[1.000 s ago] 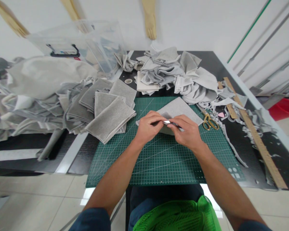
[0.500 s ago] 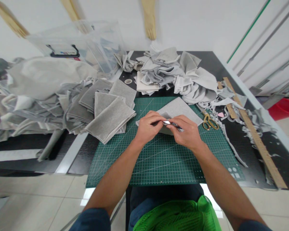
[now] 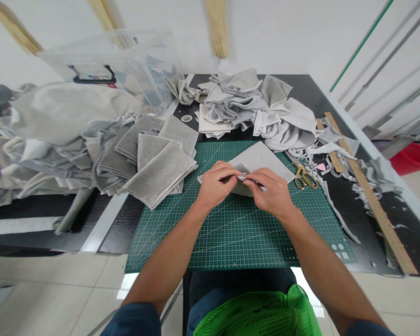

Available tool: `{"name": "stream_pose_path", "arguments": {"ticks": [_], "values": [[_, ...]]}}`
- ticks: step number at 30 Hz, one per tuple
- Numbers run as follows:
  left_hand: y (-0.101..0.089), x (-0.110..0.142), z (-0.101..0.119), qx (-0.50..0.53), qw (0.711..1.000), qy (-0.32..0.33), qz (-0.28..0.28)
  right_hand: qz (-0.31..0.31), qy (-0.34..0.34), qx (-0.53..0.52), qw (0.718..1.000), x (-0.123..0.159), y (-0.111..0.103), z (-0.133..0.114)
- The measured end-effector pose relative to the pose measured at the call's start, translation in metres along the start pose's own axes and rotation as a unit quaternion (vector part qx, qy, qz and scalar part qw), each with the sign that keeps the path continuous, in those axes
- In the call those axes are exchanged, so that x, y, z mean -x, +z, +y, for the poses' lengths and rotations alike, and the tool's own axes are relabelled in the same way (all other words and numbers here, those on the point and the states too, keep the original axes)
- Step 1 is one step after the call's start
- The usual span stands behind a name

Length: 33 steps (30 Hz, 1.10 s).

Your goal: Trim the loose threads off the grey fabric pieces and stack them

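Observation:
My left hand [image 3: 215, 184] and my right hand [image 3: 271, 190] are closed, fingertips almost meeting over the mat. A slim dark tool [image 3: 255, 182] with a shiny metal part shows at my right fingers; its kind is hard to tell. Something dark also shows under my left fingers, largely hidden by them. Just beneath and behind both hands lies a light grey piece of cloth [image 3: 264, 158], one corner pointing away from me. Part of a darker grey piece [image 3: 243, 190] hangs between the hands. All this is over the green cutting mat [image 3: 227, 233].
Folded grey cloths [image 3: 161, 175] lie at the mat's left edge, beside a large fabric heap [image 3: 70, 126]. Another fabric pile [image 3: 238, 100] stands at the back. Gold-handled scissors [image 3: 304, 178], scraps and a long wooden ruler [image 3: 374, 205] lie right. A clear plastic box [image 3: 154, 65] stands back left.
The shiny metal part between my fingertips shows less bright and at a different angle. My right fingertips have shifted slightly; both hands otherwise stay in place.

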<state>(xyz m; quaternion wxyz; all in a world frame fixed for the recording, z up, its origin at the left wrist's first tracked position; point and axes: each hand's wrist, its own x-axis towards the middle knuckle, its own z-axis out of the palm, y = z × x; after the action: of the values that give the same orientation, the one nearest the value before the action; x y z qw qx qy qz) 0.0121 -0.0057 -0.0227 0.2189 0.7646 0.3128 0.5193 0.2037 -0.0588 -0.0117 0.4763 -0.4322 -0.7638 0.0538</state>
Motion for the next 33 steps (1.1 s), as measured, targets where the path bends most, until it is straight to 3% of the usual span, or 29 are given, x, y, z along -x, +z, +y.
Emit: {"name": "stream_pose_path", "arguments": {"ticks": [6,18,27,33], "values": [[-0.0010,-0.0009,-0.0003,0.001,1.000,0.012,-0.005,0.025,0.029,0.014,0.999,-0.0056,-0.0095,-0.0032],[-0.0002,-0.0011,0.0015,0.001,1.000,0.010,-0.001,-0.032,0.008,0.008,0.999,-0.0014,-0.0076,0.0005],[-0.0030,-0.0012,0.0078,0.053,0.994,-0.092,-0.019,0.017,0.056,0.001,0.998,-0.0016,-0.0068,-0.0049],[-0.0040,-0.0018,0.0082,0.075,0.991,-0.104,-0.026,0.013,0.071,-0.005,0.997,-0.0023,-0.0027,-0.0060]]}}
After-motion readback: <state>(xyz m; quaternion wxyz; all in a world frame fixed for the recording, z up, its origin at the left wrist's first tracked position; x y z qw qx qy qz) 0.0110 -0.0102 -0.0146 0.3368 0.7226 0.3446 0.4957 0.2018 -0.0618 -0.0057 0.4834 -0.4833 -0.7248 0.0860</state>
